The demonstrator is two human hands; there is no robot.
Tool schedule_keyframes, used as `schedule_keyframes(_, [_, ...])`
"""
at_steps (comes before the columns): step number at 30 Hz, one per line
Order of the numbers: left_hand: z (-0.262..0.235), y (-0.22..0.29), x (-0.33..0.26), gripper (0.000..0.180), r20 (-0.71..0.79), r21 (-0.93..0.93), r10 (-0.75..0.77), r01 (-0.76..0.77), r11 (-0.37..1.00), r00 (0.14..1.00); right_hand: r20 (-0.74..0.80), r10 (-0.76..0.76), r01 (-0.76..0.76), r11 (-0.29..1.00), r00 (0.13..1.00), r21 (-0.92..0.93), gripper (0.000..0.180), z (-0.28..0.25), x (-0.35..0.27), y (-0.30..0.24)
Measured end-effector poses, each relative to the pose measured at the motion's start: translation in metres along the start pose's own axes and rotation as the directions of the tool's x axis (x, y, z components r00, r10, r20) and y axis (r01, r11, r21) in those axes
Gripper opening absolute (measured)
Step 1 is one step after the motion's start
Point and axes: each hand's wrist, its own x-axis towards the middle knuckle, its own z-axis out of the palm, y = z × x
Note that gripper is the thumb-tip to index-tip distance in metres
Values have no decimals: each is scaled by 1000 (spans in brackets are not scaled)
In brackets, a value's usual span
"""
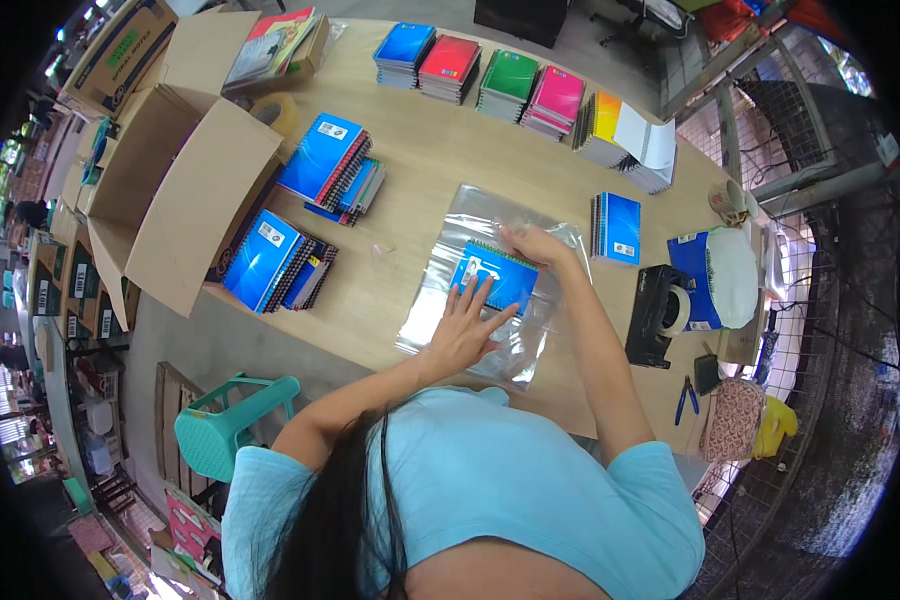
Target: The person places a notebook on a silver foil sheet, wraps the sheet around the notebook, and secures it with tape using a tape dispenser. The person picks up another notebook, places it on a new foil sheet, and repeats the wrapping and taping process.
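Observation:
A blue spiral notebook (510,284) lies on clear plastic sheets or bags (470,215), in front of me on the table. My left hand (462,328) rests flat with its fingers spread, over the notebook's near left part and the plastic. At the notebook's far right corner, by the spiral edge, is my right hand (533,246). Its fingers are curled together against the plastic; what they pinch, if anything, is hidden. Right of the plastic stands a small stack of blue notebooks (617,226).
Stacks of blue notebooks (322,160) stand at left, beside an open cardboard box (205,205). Coloured notebook stacks (508,76) line the far edge. A black tape dispenser (651,318), blue-handled pliers (687,398) and a patterned pouch (733,420) lie at right. A green stool (220,430) is at lower left.

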Motion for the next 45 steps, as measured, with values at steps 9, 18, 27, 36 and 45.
schedule_keyframes(9, [4, 7, -9, 83, -17, -39, -44, 43, 998, 999, -724, -533, 124, 834, 438, -538, 13, 26, -2, 18])
schedule_keyframes(18, [7, 7, -11, 82, 4, -20, -52, 52, 998, 999, -444, -784, 351, 601, 435, -718, 14, -4, -20, 2])
schedule_keyframes(27, [12, 6, -13, 80, -33, 18, -69, 70, 997, 997, -141, -425, 354, 864, 894, -359, 26, -45, -18, -42])
schedule_keyframes(36, [5, 8, -3, 86, -89, 71, -117, 123, 990, 989, -21, -496, 425, 764, 868, -486, 31, -40, -7, -42])
schedule_keyframes(45, [12, 8, -2, 83, -150, 70, -98, 110, 992, 984, -278, -512, 282, 763, 813, -582, 27, 5, -54, -39])
